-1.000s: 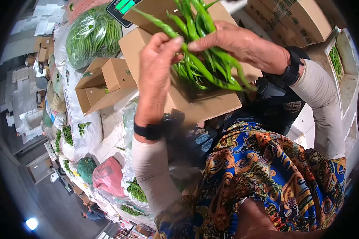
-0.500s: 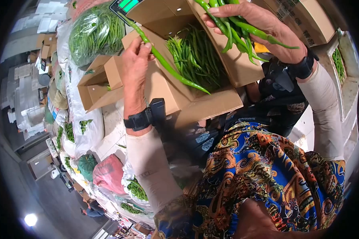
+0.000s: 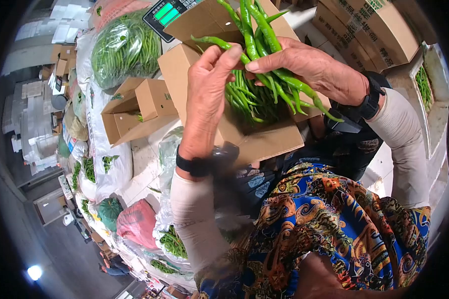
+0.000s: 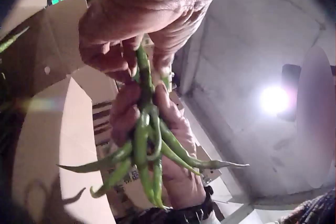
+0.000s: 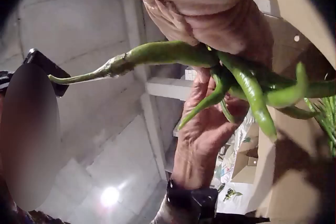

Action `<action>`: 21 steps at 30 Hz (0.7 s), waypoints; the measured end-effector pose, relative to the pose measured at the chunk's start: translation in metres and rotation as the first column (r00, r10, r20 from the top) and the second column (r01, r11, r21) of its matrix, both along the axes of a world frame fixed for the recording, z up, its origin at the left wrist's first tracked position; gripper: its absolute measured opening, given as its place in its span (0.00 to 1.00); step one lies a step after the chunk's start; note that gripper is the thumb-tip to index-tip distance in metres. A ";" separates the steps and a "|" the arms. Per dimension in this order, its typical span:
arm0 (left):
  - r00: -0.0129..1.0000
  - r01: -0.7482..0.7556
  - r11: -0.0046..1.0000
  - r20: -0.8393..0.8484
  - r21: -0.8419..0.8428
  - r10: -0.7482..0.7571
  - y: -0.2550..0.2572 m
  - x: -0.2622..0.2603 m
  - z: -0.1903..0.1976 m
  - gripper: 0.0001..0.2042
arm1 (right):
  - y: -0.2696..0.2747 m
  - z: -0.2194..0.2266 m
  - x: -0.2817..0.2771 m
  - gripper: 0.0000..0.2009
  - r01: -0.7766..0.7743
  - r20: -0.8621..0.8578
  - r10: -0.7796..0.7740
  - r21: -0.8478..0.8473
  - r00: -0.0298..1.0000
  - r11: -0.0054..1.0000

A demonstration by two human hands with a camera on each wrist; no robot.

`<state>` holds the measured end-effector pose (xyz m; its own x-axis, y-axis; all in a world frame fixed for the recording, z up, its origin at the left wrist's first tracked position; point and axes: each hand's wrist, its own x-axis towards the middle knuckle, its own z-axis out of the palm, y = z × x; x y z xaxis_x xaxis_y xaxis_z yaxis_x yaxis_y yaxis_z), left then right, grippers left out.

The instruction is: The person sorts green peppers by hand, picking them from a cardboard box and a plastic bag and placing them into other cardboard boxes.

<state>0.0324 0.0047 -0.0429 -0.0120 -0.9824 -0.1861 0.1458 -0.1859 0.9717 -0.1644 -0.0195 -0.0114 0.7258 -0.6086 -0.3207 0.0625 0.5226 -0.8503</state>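
Above an open cardboard box [image 3: 264, 144] the right hand [image 3: 314, 70] grips a bunch of long green peppers [image 3: 252, 37], its thumb across them. Close beside it, the left hand [image 3: 207, 89] pinches one pepper [image 3: 212, 41] between thumb and fingers, near the bunch. In the left wrist view the left hand [image 4: 152, 14] is above the right hand [image 4: 181, 176], and pepper tips [image 4: 142, 150] hang between. The right wrist view shows a pepper with a shrivelled end [image 5: 157, 53] in the bunch. More peppers [image 3: 249, 102] lie in the box, partly hidden by the hands.
A scale display [image 3: 166, 14] stands behind the box, with a clear bag of peppers [image 3: 127, 50] to its left. A smaller open carton [image 3: 134, 112] sits left of the box. Stacked printed cartons [image 3: 366, 32] are at the upper right.
The left hand moved away left with a single long pepper, which it no longer holds, and is back at the bunch. The right hand moved right, then returned over the box with its bunch.
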 end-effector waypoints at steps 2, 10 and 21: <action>0.999 -0.016 1.000 -0.028 -0.004 0.016 -0.001 0.001 -0.006 0.12 | 0.002 -0.008 0.006 0.17 0.055 0.049 -0.056 0.020 0.997 0.998; 0.997 0.010 0.998 -0.083 0.055 -0.005 0.001 0.040 0.003 0.14 | -0.042 -0.014 -0.015 0.08 0.329 0.179 -0.316 -0.049 0.932 0.943; 0.938 -0.106 0.993 0.336 0.045 0.085 -0.013 0.052 -0.026 0.15 | -0.028 -0.024 -0.019 0.22 0.123 -0.109 -0.143 -0.175 0.984 0.977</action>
<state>0.0848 -0.0078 -0.0687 0.1544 -0.9624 -0.2234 -0.1641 -0.2479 0.9548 -0.1833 -0.0472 -0.0353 0.5970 -0.7494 -0.2864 0.0139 0.3667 -0.9302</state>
